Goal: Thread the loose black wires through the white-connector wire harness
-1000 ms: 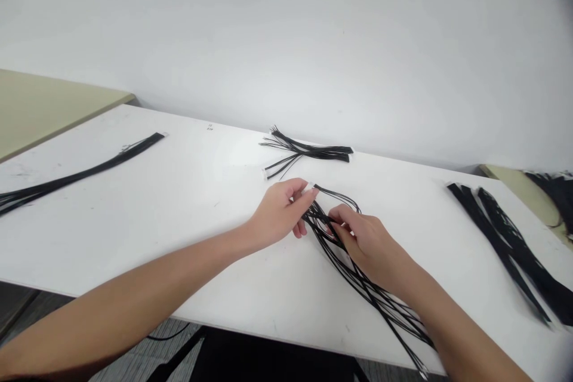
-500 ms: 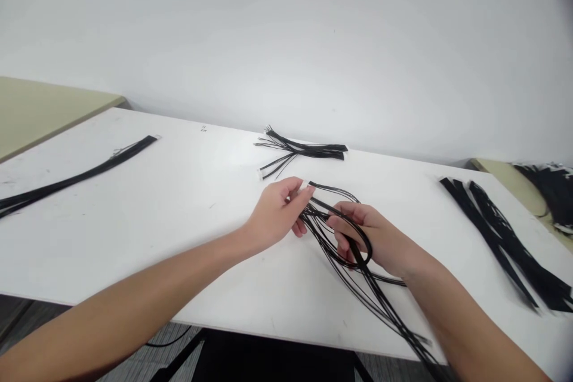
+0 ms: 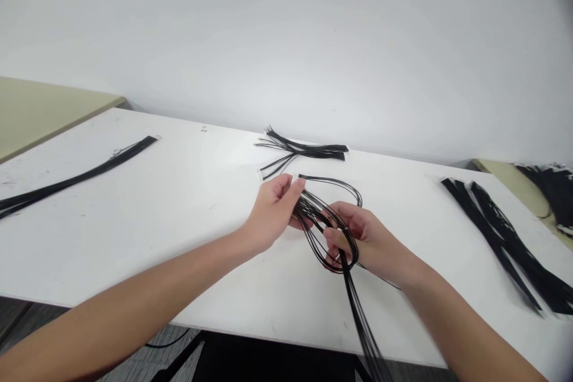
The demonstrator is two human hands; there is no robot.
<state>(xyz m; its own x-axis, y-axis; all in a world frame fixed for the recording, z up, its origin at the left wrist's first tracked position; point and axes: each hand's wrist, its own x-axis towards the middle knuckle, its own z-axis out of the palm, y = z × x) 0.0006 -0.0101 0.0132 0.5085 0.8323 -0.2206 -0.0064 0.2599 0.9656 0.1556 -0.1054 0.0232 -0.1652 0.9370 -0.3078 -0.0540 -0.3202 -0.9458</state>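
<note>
A bundle of thin black wires point(image 3: 326, 224) forms a loop above the white table point(image 3: 179, 209), its long tail running down past the near edge. My left hand point(image 3: 273, 212) pinches the wires' upper end, where a small white connector shows at the fingertips. My right hand point(image 3: 364, 239) is closed round the loop's lower part, with the strands passing over its fingers.
A short folded wire bundle point(image 3: 304, 151) lies at the far edge. A long black bundle point(image 3: 76, 178) stretches across the left side. More black bundles point(image 3: 501, 239) lie at the right. Beige tables adjoin on both sides.
My right hand has drawn the wires round into a tighter loop and swung the tail toward me. My left hand has shifted slightly up and left with the connector end.
</note>
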